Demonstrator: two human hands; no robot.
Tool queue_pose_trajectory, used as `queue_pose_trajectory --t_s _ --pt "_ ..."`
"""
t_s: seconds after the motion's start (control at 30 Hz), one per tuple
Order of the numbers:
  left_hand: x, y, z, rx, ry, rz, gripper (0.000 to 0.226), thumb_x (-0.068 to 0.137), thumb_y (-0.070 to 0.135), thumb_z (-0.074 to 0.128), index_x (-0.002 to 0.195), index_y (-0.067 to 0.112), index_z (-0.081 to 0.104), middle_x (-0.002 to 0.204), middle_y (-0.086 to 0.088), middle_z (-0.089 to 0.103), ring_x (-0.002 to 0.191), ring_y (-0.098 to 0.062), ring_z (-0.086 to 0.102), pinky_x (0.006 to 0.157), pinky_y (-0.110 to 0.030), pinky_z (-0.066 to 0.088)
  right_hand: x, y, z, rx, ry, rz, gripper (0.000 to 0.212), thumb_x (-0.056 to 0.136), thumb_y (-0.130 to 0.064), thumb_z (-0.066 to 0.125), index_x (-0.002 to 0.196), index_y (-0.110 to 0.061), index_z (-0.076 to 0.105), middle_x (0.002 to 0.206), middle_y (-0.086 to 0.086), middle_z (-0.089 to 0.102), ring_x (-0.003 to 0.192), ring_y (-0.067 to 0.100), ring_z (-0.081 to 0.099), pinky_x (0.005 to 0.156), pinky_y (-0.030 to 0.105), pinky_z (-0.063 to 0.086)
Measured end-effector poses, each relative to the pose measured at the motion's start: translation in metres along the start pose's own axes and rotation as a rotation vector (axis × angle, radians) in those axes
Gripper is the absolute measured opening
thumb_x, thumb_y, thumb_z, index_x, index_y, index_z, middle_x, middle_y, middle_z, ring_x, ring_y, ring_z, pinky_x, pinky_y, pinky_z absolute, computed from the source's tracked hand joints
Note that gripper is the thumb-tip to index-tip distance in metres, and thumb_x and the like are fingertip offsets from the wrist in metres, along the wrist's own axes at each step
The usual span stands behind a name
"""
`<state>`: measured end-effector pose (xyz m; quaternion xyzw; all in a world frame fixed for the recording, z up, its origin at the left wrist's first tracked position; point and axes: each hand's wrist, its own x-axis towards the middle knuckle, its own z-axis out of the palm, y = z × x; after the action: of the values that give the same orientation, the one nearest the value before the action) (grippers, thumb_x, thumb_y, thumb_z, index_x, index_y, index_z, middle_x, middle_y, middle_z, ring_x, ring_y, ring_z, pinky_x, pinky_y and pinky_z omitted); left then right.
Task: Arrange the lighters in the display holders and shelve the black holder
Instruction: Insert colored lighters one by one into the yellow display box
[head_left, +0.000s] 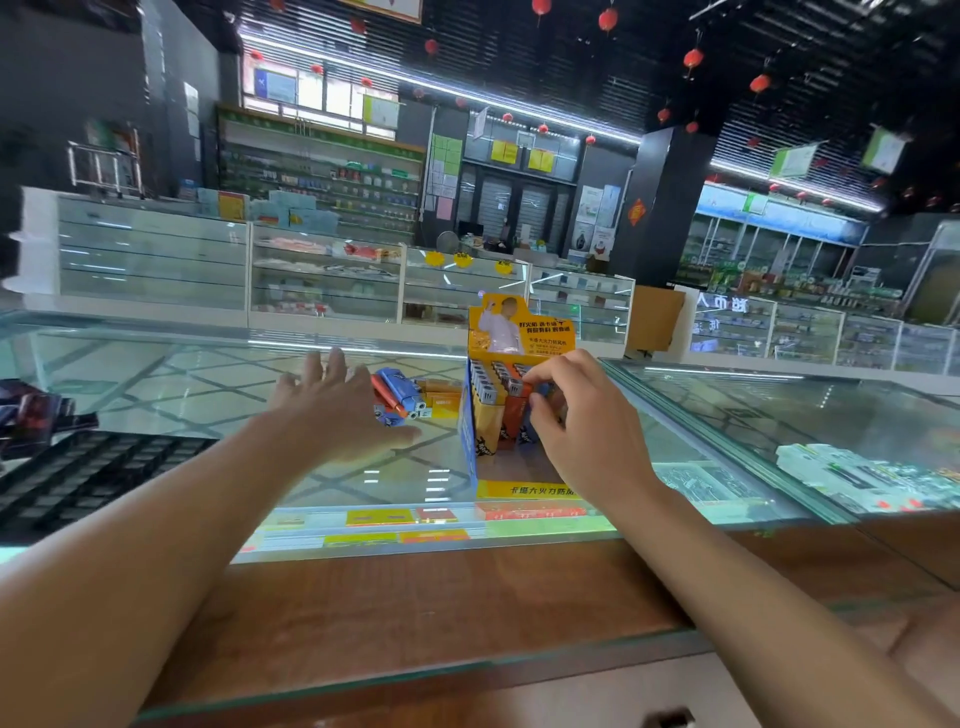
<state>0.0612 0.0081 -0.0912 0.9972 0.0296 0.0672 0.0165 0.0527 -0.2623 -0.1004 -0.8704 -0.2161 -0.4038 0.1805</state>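
The right hand (576, 415) makes the working grip. Its thumb and curled fingers pinch the top of an upright lighter (517, 415), an orange-bodied one as far as I can tell, in the front row of the yellow-and-blue cardboard display holder (519, 332). The lighter's long axis is vertical and its silver cap faces up, so seating it probably calls for a straight downward push.

Behind and left of that grip, the holder carries rows of standing lighters with silver metal caps (485, 384). The part of the front row to the right is hidden by the hand, so its filling cannot be judged.

The left hand (337, 410) is spread wide, fingers straight, and holds nothing. It hovers low over the glass-topped desk (208, 374). Just to its right, between forefinger and thumb, lies a small heap of loose blue and orange lighters (397, 397). They lie flat, with their long axes running diagonally and their metal ends towards the near side. Whether the hand touches them cannot be told. This hand is clearly the nearer one for gathering them, and they would need turning upright before going into a slot.

Further left on the desk sits a black keyboard (78, 478). Beyond it, at the frame's edge, is a dark blurred object (36, 410). It may be the black holder, but that is not certain.
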Motion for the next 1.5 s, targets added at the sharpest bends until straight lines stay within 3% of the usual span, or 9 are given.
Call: queue_pose_trajectory --t_s 0.13,0.27,0.53,0.63,0.8,0.93,1.13,1.3,1.5 --pt "0.019 -0.011 0.008 -0.057 -0.062 0.041 0.142 0.046 0.106 -0.015 0.160 0.035 0.030 0.165 -0.006 0.034 0.148 -0.033 0.039 0.117 -0.054 0.037 0.000 0.001 0.000 0.010 -0.008 0.001 0.011 0.101 -0.024 0.061 0.111 -0.029 0.063 0.109 -0.022 0.045 0.071 0.001 0.053 0.057 0.023 0.040" --pt "0.017 -0.017 0.000 -0.021 -0.026 0.004 0.074 0.096 0.074 0.023 0.114 0.016 0.065 0.097 -0.006 0.058 0.105 -0.030 0.065 0.094 -0.041 0.053 0.000 0.002 0.000 0.019 -0.008 0.007 0.012 0.101 -0.022 0.062 0.112 -0.028 0.064 0.109 -0.023 0.044 0.070 -0.005 0.050 0.057 0.017 0.033" --pt "0.003 -0.031 -0.027 0.019 0.153 -0.057 0.040 0.104 0.048 0.042 0.119 0.018 0.064 0.125 -0.009 0.067 0.108 -0.028 0.062 0.080 -0.038 0.045 0.000 0.001 -0.001 0.038 -0.011 0.012 0.013 0.102 -0.020 0.061 0.112 -0.027 0.064 0.108 -0.024 0.043 0.075 -0.010 0.050 0.060 0.013 0.030" --pt "0.004 -0.035 -0.022 0.003 0.049 -0.108 0.064 0.102 0.070 0.031 0.109 0.016 0.065 0.131 -0.012 0.066 0.115 -0.030 0.062 0.095 -0.041 0.048 0.000 0.000 -0.001 0.037 -0.012 0.012 0.013 0.102 -0.020 0.061 0.112 -0.027 0.065 0.108 -0.023 0.044 0.075 -0.008 0.051 0.059 0.014 0.032" --pt "-0.007 -0.020 -0.024 -0.070 -0.076 -0.066 0.084 0.089 0.088 0.017 0.070 0.017 0.058 0.083 -0.008 0.064 0.082 -0.023 0.064 0.090 -0.037 0.051 0.000 0.001 -0.001 0.041 -0.012 0.013 0.012 0.102 -0.020 0.061 0.112 -0.027 0.064 0.108 -0.022 0.045 0.075 -0.008 0.050 0.061 0.015 0.034" --pt "-0.021 0.006 -0.020 0.072 -0.072 -0.027 0.087 0.081 0.096 0.027 0.107 0.021 0.064 0.097 -0.003 0.064 0.099 -0.025 0.064 0.092 -0.038 0.051 0.001 0.000 0.000 0.051 -0.006 0.008 0.013 0.101 -0.018 0.062 0.111 -0.025 0.065 0.109 -0.021 0.046 0.079 0.002 0.052 0.065 0.027 0.048" --pt "-0.019 0.017 -0.015 -0.015 -0.034 -0.048 0.090 0.090 0.070 0.056 0.153 0.009 0.035 0.151 -0.014 0.049 0.136 -0.033 0.050 0.107 -0.043 0.044 0.001 -0.001 -0.001 0.040 -0.003 0.005 0.014 0.101 -0.018 0.060 0.112 -0.026 0.065 0.110 -0.022 0.045 0.080 0.005 0.054 0.066 0.033 0.052" --pt "-0.009 0.007 -0.016 -0.106 -0.110 -0.136 0.109 0.083 0.062 0.066 0.157 0.003 0.012 0.156 -0.026 0.038 0.139 -0.042 0.042 0.109 -0.050 0.044 0.000 -0.003 -0.001 -0.014 -0.003 0.001 0.018 0.101 -0.016 0.057 0.115 -0.027 0.062 0.115 -0.018 0.049 0.076 0.008 0.054 0.057 0.028 0.043" --pt "-0.014 0.013 -0.016 0.040 -0.118 -0.058 0.061 0.095 0.038 0.053 0.149 0.012 0.039 0.150 -0.018 0.043 0.131 -0.035 0.051 0.100 -0.042 0.045 0.000 -0.006 -0.003 -0.136 -0.002 -0.056 0.019 0.099 -0.017 0.058 0.117 -0.022 0.062 0.115 -0.009 0.058 0.075 0.008 0.054 0.053 0.022 0.036"
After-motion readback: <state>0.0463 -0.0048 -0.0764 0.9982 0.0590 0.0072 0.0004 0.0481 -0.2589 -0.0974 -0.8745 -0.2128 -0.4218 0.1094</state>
